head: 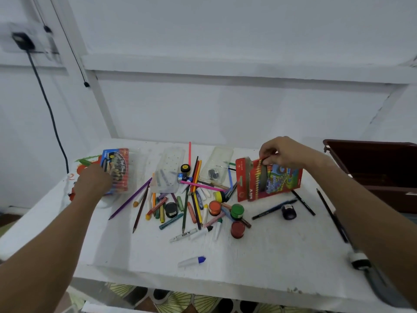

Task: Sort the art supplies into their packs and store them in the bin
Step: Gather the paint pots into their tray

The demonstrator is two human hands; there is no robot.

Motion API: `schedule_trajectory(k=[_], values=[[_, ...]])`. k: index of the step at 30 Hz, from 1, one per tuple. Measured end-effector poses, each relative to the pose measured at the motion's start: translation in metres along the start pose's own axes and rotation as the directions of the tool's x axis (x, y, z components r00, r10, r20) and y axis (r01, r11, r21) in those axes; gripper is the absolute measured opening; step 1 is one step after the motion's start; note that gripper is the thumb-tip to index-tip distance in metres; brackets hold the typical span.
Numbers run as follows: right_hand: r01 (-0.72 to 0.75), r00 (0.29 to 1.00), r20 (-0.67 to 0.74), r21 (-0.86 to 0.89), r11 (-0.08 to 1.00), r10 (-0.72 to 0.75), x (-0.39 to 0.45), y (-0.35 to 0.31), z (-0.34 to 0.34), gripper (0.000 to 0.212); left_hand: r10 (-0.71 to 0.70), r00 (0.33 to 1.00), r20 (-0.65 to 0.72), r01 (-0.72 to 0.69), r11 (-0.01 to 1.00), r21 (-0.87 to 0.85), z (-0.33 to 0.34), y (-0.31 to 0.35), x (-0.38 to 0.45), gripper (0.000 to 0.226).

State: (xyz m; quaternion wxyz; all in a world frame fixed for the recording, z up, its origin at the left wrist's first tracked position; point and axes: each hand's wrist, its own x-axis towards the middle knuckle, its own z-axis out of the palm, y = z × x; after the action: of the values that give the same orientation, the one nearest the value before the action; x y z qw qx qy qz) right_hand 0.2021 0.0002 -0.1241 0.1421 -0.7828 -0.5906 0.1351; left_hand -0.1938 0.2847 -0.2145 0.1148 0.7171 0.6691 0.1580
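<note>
R hand [279, 152] pinching pencil pack [268, 179], L hand [93, 180] on crayon pack [118, 170]

1. Worktop [248, 256]: loose pile of pencils, crayons and paint pots [194, 199] at centre.
2. Far left: crayon pack [119, 170], left hand [92, 179] on its near-left edge.
3. Far centre: two clear trays [168, 170], side by side behind the pile.
4. Right of the pile: pencil box [268, 179] standing tilted, right hand [279, 152] pinching its top.
5. Bin [379, 163] at far right, beside the worktop.
6. Lone capped marker [191, 261] near the front edge.
</note>
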Motion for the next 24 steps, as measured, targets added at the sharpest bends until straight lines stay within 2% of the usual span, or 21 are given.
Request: schedule_trajectory(k=[6,10,14,19,24], values=[[0.023,0.998,-0.061,-0.025,0.999,-0.025,0.003,-0.005,-0.013,0.012,0.014,1.000,0.007,-0.014,1.000,0.009,0.003,-0.001,0.002,0.012],[0.101,0.979,-0.190,0.129,0.986,-0.075,0.011,-0.028,-0.016,0.010,0.005,1.000,0.006,-0.004,1.000,-0.023,0.002,-0.003,0.004,0.015],[0.190,0.952,-0.291,0.317,0.929,-0.096,0.039,-0.074,-0.006,0.008,0.083,0.997,0.008,-0.083,0.996,-0.020,-0.008,-0.006,0.005,0.015],[0.179,0.970,-0.235,0.529,0.830,-0.060,0.090,-0.142,0.033,0.011,0.092,0.992,-0.083,-0.097,0.994,-0.055,-0.025,-0.018,-0.001,0.018],[0.029,0.979,-0.159,0.726,0.687,0.126,0.147,-0.203,0.094,0.017,-0.060,0.996,-0.069,0.050,0.989,-0.141,-0.037,-0.045,0.002,0.020]])
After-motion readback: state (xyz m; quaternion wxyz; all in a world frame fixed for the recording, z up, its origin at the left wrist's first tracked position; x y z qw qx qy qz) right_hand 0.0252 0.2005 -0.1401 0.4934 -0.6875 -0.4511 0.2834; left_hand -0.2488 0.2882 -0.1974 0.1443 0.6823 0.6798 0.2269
